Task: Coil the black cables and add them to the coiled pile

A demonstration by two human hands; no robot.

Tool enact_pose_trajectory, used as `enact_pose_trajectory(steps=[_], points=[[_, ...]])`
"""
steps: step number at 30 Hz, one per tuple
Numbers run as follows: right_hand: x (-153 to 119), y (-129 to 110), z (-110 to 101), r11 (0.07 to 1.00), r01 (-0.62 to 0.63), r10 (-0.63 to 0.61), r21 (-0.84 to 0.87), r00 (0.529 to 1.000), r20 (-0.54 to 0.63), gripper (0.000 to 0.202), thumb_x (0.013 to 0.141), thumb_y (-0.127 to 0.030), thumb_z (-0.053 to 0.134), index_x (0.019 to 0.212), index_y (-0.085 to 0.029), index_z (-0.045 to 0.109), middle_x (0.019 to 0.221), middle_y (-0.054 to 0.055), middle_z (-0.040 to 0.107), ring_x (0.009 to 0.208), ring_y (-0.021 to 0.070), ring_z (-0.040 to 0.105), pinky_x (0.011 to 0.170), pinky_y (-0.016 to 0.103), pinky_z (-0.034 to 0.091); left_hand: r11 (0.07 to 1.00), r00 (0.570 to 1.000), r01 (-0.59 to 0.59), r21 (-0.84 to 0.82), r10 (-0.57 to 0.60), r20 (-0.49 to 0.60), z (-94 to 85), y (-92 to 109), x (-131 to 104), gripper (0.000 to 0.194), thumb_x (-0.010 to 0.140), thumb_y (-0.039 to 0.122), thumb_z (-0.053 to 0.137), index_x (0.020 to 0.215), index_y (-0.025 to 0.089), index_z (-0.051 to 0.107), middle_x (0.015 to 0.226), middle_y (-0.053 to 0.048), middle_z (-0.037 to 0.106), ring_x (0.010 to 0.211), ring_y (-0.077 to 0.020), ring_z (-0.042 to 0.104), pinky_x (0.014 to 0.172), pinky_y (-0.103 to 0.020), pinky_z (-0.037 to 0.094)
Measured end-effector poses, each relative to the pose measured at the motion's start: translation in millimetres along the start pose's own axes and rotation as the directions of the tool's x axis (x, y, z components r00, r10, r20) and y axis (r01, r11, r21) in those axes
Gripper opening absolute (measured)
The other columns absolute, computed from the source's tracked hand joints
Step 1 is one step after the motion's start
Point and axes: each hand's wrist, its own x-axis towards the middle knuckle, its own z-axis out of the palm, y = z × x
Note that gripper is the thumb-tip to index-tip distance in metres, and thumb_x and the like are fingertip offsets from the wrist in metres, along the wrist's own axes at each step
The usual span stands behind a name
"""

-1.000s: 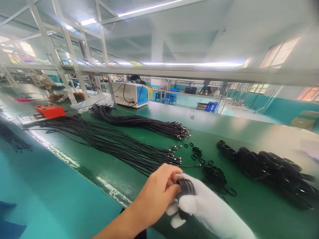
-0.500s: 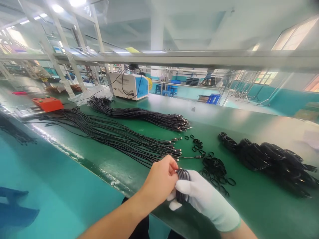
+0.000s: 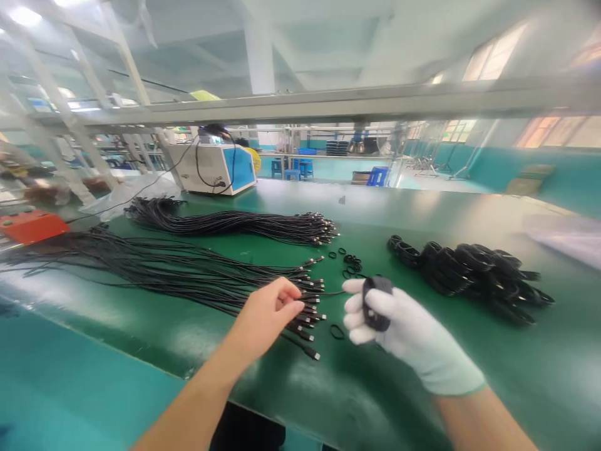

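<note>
My right hand (image 3: pixel 416 332), in a white glove, is closed around a small coil of black cable (image 3: pixel 378 313) just above the bench. My bare left hand (image 3: pixel 263 319) hovers over the connector ends of a loose spread of black cables (image 3: pixel 188 279). Its fingers are loosely bent, with a gap to the thumb and nothing seen between them. One black rubber band (image 3: pixel 337 332) lies on the green bench between my hands. Several more bands (image 3: pixel 352 263) are scattered beyond; the gloved hand hides part of that heap.
Farther back lies a thick bundle of straight black cables (image 3: pixel 244 223). To the right is a pile of coiled cables (image 3: pixel 469 272). A white and blue machine (image 3: pixel 213 169) stands at the back, an orange box (image 3: pixel 35 225) at left. A metal rail (image 3: pixel 300 109) crosses above the bench.
My hands have drawn apart: the left moved left off the coil to the cable ends, while the right carried the coil up and to the right. The view has turned right.
</note>
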Motion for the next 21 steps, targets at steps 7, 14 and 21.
enact_pose_trajectory(steps=[7,14,21], points=[[5,-22,-31,0.995,0.099,-0.094,0.021,0.983,-0.156,0.038,0.075,-0.036,0.068,0.104,-0.016,0.052,0.083,0.006,0.061,0.081,0.0230,0.064,0.067,0.037,0.053,0.943,0.954,-0.238,0.234,0.181,0.240,58.9,7,23,0.007,0.073,0.016,0.057,0.074,0.023,0.059,0.078,0.002,0.059,0.072,-0.0153,0.054,0.064,-0.024,0.035],[11,-8,-24,0.992,0.096,-0.111,-0.087,0.976,-0.185,0.039,0.073,-0.030,0.069,0.103,-0.016,0.050,0.068,0.001,0.059,0.052,0.0129,0.056,0.044,0.024,0.042,0.983,0.962,-0.136,0.127,0.100,0.254,56.8,12,26,0.010,0.080,0.017,0.048,0.071,0.020,0.051,0.069,0.001,0.054,0.066,-0.0141,0.051,0.060,-0.023,0.035],[23,14,4,0.963,0.104,-0.163,-0.247,0.960,-0.228,0.045,0.060,-0.029,0.071,0.096,-0.014,0.050,0.071,0.001,0.058,0.044,0.0095,0.049,0.032,0.020,0.037,0.644,0.970,0.212,-0.735,-0.045,0.240,60.2,15,23,0.025,0.075,0.038,0.060,0.070,0.016,0.048,0.063,0.003,0.051,0.052,-0.0078,0.042,0.051,-0.020,0.035]])
